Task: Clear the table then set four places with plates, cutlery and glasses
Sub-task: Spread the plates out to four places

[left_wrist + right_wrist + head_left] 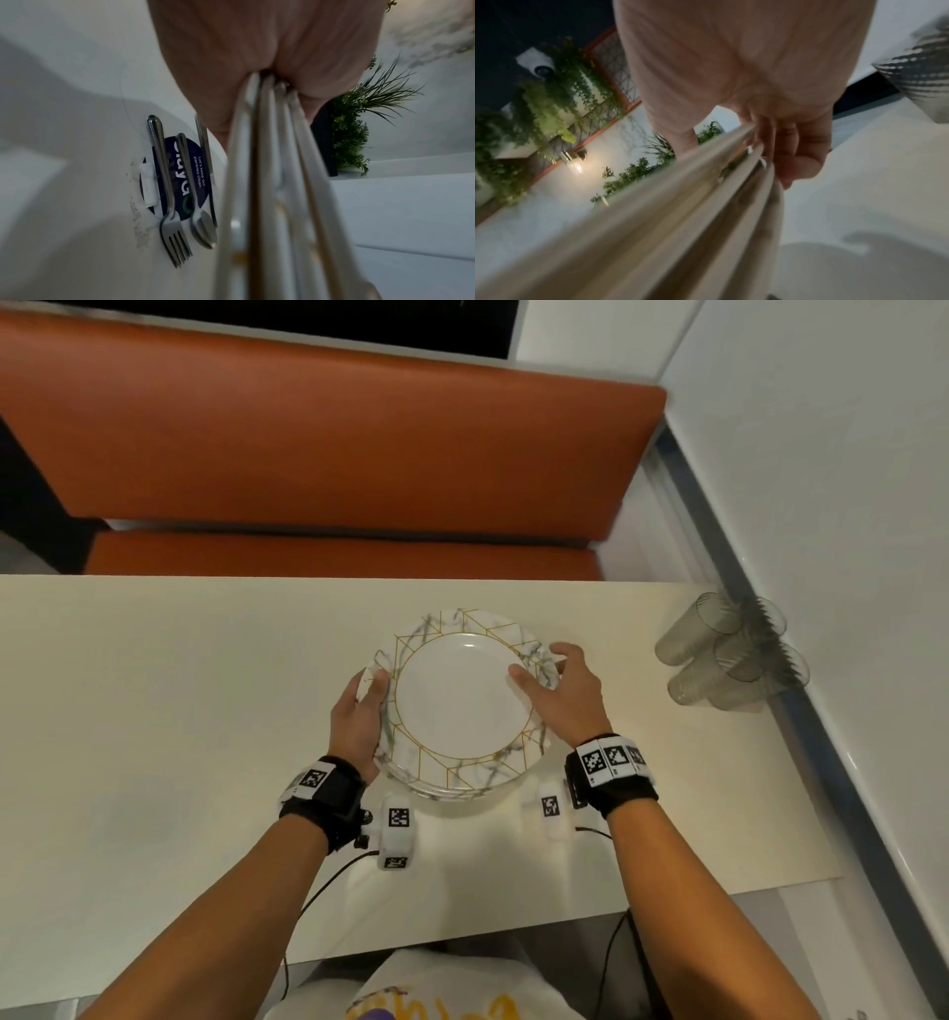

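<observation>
A stack of several marbled, gold-lined plates (pixel 462 701) is over the middle of the white table (pixel 154 711), held from both sides. My left hand (pixel 367 706) grips its left rim, thumb on top. My right hand (pixel 544 670) grips the right rim, thumb on the top plate and fingers curled under. The left wrist view shows the plates' edges (pixel 270 182) running out from my palm (pixel 244 50). Beyond them a fork (pixel 169 203), a spoon (pixel 197 213) and a knife (pixel 205 162) lie on the table. Grey glasses (pixel 729 654) lie at the table's far right. Whether the stack touches the table I cannot tell.
An orange bench (pixel 328 454) runs along the table's far side. A white wall with a metal rail (pixel 821 762) closes off the right side, close behind the glasses. The cutlery lies on a round dark sticker (pixel 180 172).
</observation>
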The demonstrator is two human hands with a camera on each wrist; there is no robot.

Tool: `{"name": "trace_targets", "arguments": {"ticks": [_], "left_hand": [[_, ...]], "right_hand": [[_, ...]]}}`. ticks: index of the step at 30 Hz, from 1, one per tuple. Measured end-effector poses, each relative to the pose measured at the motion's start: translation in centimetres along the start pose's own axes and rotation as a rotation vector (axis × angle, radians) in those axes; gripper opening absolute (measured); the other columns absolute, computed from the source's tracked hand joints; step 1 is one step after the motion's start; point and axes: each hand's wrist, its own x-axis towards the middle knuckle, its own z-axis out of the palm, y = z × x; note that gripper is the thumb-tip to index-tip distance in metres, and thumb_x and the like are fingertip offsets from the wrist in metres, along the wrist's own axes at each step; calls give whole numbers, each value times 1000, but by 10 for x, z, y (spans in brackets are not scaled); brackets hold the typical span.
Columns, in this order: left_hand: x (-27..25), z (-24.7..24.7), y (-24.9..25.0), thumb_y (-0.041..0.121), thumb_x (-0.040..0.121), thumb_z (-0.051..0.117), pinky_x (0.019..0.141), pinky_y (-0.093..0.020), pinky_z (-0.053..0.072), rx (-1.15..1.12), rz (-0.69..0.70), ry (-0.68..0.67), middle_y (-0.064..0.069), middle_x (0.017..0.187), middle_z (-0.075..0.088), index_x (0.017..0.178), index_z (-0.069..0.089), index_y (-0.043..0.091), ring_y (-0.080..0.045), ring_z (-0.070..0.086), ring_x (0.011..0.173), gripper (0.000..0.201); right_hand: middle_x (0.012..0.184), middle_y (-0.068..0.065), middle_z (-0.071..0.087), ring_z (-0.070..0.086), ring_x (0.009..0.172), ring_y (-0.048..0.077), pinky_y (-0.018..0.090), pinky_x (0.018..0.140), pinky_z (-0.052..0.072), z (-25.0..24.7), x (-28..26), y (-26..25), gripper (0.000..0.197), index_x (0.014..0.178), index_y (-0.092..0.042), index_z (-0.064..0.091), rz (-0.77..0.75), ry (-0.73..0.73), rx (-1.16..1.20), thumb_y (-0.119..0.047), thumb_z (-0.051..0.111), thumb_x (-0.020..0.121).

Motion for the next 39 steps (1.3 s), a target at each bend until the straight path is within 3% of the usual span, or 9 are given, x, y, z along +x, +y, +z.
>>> {"name": "trace_targets", "arguments": {"ticks": [4, 9, 12, 14, 17, 21, 27, 36, 39], "left_hand": [[3, 12, 1, 45, 95, 71, 102, -48, 55, 19, 13, -15, -4, 122, 76, 130, 68, 25, -26, 71, 115, 40], [12, 18, -9, 69, 67, 86, 106, -51, 51, -30, -67, 48, -1, 134, 70, 146, 55, 32, -25, 66, 124, 92], [7, 32, -9, 50, 86, 80, 97, -41, 56, -22, -25, 121, 3, 114, 78, 125, 69, 31, -18, 73, 110, 45], [8, 37, -14, 37, 96, 72, 92, -37, 58, 22, 34, 193, 5, 104, 80, 107, 74, 33, -17, 75, 103, 12], [8, 31, -21, 43, 94, 73, 99, -44, 57, 83, 107, 276, 1, 112, 79, 114, 75, 31, -23, 73, 110, 23], [11, 19, -29, 64, 75, 80, 104, -51, 53, 69, 103, 395, -5, 133, 70, 146, 55, 26, -24, 67, 120, 83], [0, 14, -20, 44, 94, 71, 100, -49, 56, 91, 188, 521, -3, 120, 75, 125, 70, 27, -25, 70, 113, 35], [2, 10, 5, 44, 96, 68, 99, -51, 57, 51, 234, 613, -2, 117, 75, 123, 70, 24, -25, 70, 110, 33], [1, 14, 16, 42, 98, 67, 99, -43, 55, 16, 251, 631, 2, 118, 69, 138, 62, 22, -22, 67, 109, 45]], "right_hand": [[120, 2, 64, 62, 110, 23, 37, 93, 52, -14, 38, 2, 73, 131, -20, 51, -36, -178, -176, -58, 79, 75], [113, 4, 64, 62, 98, 21, 30, 80, 47, -44, 67, 14, 53, 125, -19, 50, -47, -94, -91, -45, 75, 86], [107, -1, 65, 63, 89, 13, 24, 68, 48, -68, 87, 30, 38, 122, -17, 54, 19, 47, 64, -30, 72, 91], [111, 3, 67, 64, 94, 17, 29, 74, 52, -80, 104, 51, 34, 122, -15, 56, 72, 170, 160, -27, 68, 92], [118, 4, 66, 64, 106, 24, 39, 91, 54, -88, 121, 86, 36, 128, -12, 57, 181, 285, 279, -26, 60, 94], [128, 6, 59, 54, 107, 21, 37, 99, 47, -79, 135, 125, 38, 137, -9, 50, 354, 271, 359, -23, 54, 101], [125, 13, 64, 62, 111, 32, 47, 98, 53, -37, 136, 158, 40, 133, -9, 52, 451, 184, 286, -28, 58, 97], [119, 17, 64, 67, 102, 35, 36, 78, 56, -21, 137, 167, 55, 136, -7, 46, 504, 169, 86, -22, 72, 90], [118, 17, 62, 67, 101, 36, 40, 80, 59, -17, 151, 155, 55, 133, -9, 44, 506, 153, 90, -22, 74, 88]]}}
